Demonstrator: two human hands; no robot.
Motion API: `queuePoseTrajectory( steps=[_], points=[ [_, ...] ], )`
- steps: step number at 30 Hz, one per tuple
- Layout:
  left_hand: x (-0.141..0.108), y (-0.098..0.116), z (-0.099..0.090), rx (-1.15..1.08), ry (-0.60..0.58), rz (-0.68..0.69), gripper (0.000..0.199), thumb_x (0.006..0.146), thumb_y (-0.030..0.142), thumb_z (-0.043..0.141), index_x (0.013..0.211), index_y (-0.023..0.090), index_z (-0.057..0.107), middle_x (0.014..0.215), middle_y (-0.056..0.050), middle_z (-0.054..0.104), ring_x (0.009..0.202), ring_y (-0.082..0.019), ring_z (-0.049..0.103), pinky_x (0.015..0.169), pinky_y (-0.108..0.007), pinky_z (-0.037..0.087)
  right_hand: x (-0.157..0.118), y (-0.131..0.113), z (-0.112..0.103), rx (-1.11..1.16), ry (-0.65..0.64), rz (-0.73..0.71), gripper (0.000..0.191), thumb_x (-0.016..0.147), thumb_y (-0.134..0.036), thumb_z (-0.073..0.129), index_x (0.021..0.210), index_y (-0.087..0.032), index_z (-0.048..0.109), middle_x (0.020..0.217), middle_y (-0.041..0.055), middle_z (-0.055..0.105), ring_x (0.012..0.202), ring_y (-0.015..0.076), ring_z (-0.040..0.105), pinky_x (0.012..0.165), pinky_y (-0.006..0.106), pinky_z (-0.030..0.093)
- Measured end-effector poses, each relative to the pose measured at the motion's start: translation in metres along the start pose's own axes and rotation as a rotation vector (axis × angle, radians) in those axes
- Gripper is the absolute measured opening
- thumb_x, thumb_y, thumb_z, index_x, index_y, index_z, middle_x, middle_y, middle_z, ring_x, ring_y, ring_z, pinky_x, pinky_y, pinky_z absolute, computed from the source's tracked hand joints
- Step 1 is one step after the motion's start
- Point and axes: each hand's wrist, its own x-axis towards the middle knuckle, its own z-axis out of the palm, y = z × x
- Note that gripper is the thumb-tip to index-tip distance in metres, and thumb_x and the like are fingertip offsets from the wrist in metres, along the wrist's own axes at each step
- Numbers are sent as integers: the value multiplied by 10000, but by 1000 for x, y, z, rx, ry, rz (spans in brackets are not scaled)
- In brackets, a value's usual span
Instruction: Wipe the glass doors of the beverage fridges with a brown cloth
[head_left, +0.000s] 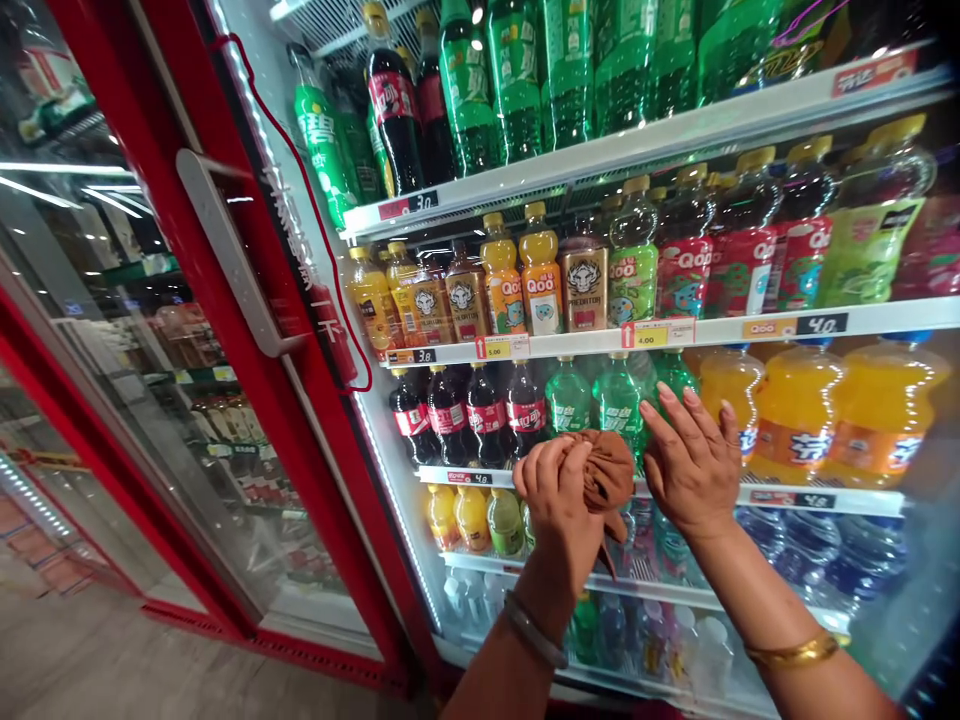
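My left hand (553,490) is closed around a bunched brown cloth (609,470), a loose end of which hangs below. Its wrist wears a grey bangle. To the right, my right hand (694,460) is raised with its fingers stretched out and holds nothing; a gold bracelet circles that wrist. Just behind the fingers stand clear green soda bottles (616,390) and large orange soda bottles (799,415). Whether the fingertips touch a green bottle, I cannot tell. Dark cola bottles (484,410) with red labels line the same shelf, left of the cloth.
Above, a shelf edge (712,335) with price tags carries juice bottles (540,270); higher still are large green bottles (517,80). Lower shelves hold small yellow bottles (471,518) and blue-tinted bottles (810,545). On the left is a red-framed glass door (300,420) with a grey handle (229,255).
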Motion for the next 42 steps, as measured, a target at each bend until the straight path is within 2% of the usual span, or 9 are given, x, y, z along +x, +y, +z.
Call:
queuePoseTrajectory(
  steps=[7, 13, 15, 21, 25, 28, 31, 37, 42],
  points=[
    [-16, 9, -4, -76, -214, 102, 455, 818, 179, 728, 1249, 289, 634, 1221, -43, 696, 1167, -257, 595, 1074, -460, 405, -2, -4, 1, 45, -17, 81, 606, 973, -220, 538, 1553, -350, 419, 1600, 26, 481, 1531, 224, 378, 1305, 509, 199],
    [35, -15, -27, 24, 144, -74, 397, 843, 175, 693, 1231, 226, 627, 1260, -121, 683, 1232, -305, 603, 1081, -503, 414, 9, -51, 14, 115, 83, 367, 543, 999, -286, 488, 1540, -279, 442, 1617, 121, 443, 1574, 312, 275, 1253, 691, 119],
    [32, -16, -22, 31, 129, -6, 434, 877, 177, 635, 1308, 199, 590, 1354, -145, 654, 1355, -309, 547, 1122, -499, 412, 7, -59, 20, 101, 80, 403, 571, 1000, -305, 481, 1565, -273, 404, 1637, 136, 406, 1585, 327, 238, 1236, 719, 118],
    [-24, -28, 0, -63, -6, 295, 539, 942, 207, 580, 1472, 267, 504, 1287, -60, 702, 1333, -234, 577, 1147, -425, 421, -6, -52, 21, 97, 57, 287, 629, 985, -278, 506, 1591, -339, 352, 1666, 88, 362, 1577, 322, 266, 1248, 705, 141],
    [4, -48, -14, -54, -61, 473, 602, 904, 204, 692, 1429, 462, 549, 1239, 15, 692, 1197, -188, 623, 1097, -390, 427, -7, -52, 18, 78, 47, 253, 665, 976, -269, 535, 1604, -340, 328, 1680, 86, 329, 1573, 337, 272, 1250, 703, 150],
    [36, -47, -23, -11, -43, 315, 569, 871, 251, 715, 1404, 415, 605, 1279, -32, 665, 1217, -245, 603, 1115, -449, 402, -5, -55, 19, 58, 83, 245, 669, 963, -265, 569, 1596, -316, 357, 1670, 99, 347, 1563, 348, 293, 1252, 696, 160],
    [33, -33, -17, -9, 44, 134, 444, 854, 275, 735, 1290, 345, 690, 1342, -65, 657, 1314, -293, 557, 1126, -480, 406, -5, -56, 21, 50, 101, 245, 677, 955, -264, 587, 1593, -307, 367, 1662, 104, 360, 1556, 357, 308, 1252, 699, 160],
    [-17, -26, 3, -91, -3, 234, 297, 868, 262, 673, 1162, 290, 701, 1222, -15, 747, 1299, -246, 586, 1132, -447, 418, -11, -49, 22, 64, 105, 199, 631, 986, -266, 542, 1591, -328, 373, 1666, 79, 359, 1556, 338, 312, 1271, 665, 152],
    [30, -37, -17, -63, 17, 277, 358, 839, 194, 684, 1180, 302, 697, 1206, -21, 743, 1217, -229, 614, 1079, -419, 437, -10, -53, 22, 46, 98, 208, 654, 954, -280, 592, 1579, -302, 398, 1658, 112, 370, 1546, 372, 324, 1247, 702, 172]
  ],
)
